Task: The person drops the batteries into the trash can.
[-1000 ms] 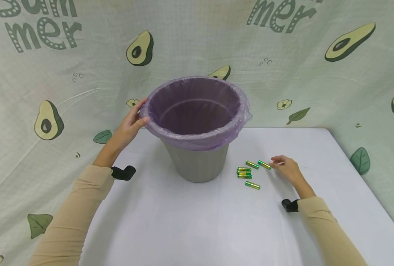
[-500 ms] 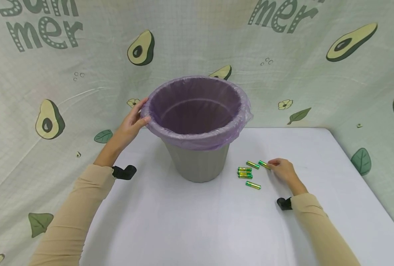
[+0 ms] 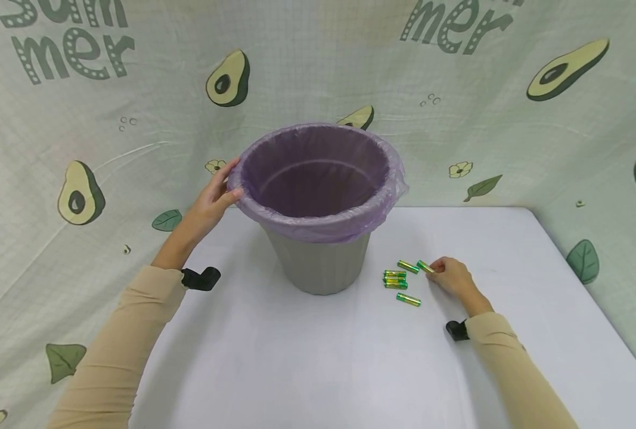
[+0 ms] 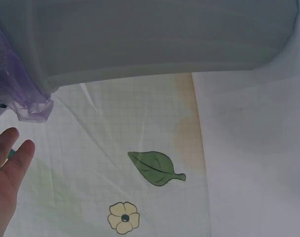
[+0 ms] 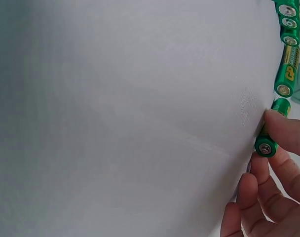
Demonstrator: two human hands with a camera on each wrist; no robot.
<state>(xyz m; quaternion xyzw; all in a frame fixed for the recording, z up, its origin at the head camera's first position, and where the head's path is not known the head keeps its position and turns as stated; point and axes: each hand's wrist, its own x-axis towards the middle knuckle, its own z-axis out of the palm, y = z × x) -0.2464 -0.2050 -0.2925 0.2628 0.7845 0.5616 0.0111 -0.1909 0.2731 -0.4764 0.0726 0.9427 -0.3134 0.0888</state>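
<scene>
On the right half of the white surface [image 3: 296, 369], to the right of the grey bin [image 3: 318, 265] and its purple liner [image 3: 328, 231], the held battery [image 3: 424, 266] is sitting within the right-hand grip [image 3: 453, 279]. This grip is narrow: thumb and fingers are pinching the battery near its right end, leaving the left end exposed. No view is making clear whether the battery is touching the surface. Judged by type, it is likely presenting a light but dense load with a rigid, non-fragile body. Its smooth, round casing is probably offering little friction and risking a roll under off-centre pressure; opposed contact across the sides at mid-length is seeming the most secure hold. In appearance, the battery is showing a slim cylinder, glossy green and gold, with a silver end face. A matching single battery [image 3: 408, 266] is lying just beside its left end, three batteries [image 3: 395, 279] are lying side by side nearer the bin, and a separate battery [image 3: 408, 299] is lying nearer the front. The left-hand grip [image 3: 210, 196] is resting on the lined rim, fingers spread.
</scene>
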